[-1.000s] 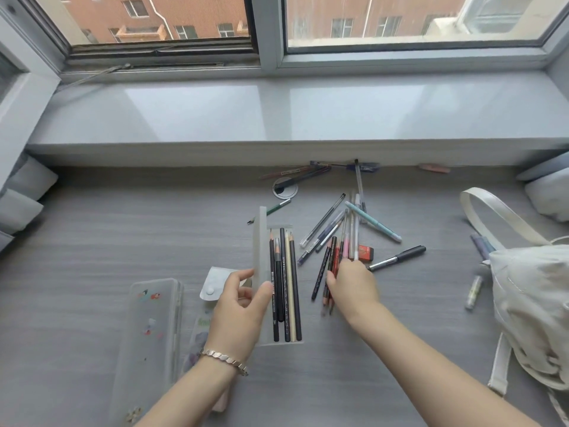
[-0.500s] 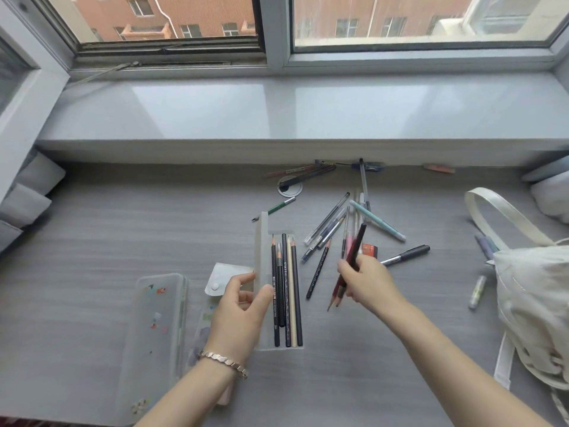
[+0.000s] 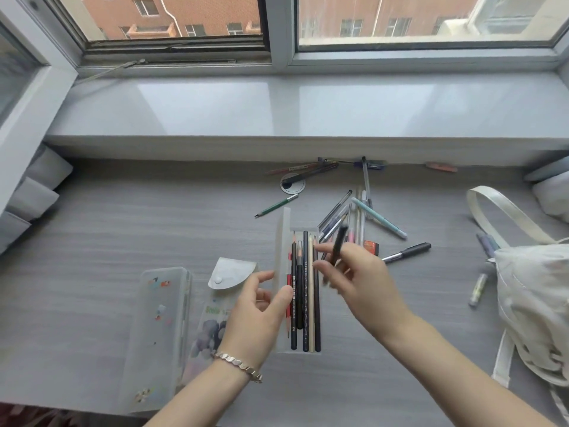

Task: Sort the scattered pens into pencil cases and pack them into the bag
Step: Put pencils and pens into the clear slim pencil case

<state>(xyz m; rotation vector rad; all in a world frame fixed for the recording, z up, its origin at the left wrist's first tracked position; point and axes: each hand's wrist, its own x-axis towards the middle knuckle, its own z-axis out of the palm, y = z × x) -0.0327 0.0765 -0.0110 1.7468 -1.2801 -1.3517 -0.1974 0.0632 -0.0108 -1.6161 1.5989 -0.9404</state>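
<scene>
While the grey counter [image 3: 107,241] stretches out below the window sill, a cream canvas bag [image 3: 535,303] slumps at its right edge, one strap looped up toward the sill. Over on the left lies a frosted pencil case [image 3: 160,328], lid down, stickers on it, and just beside it a printed pouch [image 3: 209,322] with its snap flap thrown open. Centre stage is the open pencil case [image 3: 282,238], lid standing upright on its left side and a neat row of dark, red and cream pencils lying lengthwise in the tray. The left hand [image 3: 258,312], bracelet [image 3: 237,363] at the wrist, has thumb and fingers pinched on that raised lid. The right hand [image 3: 366,285] hovers over the tray's right edge, fingers curled round a dark pencil [image 3: 338,245], blurred, its upper end tilted away from the person. Beyond it the scattered pens [image 3: 357,217] lie fanned on the counter, a teal pen [image 3: 380,218] slanting across them, a black marker [image 3: 408,251] apart to the right, a green pencil [image 3: 277,205] off to the left. More pens sit far back against the sill, and a small pale one [image 3: 478,288] lies near the bag.
</scene>
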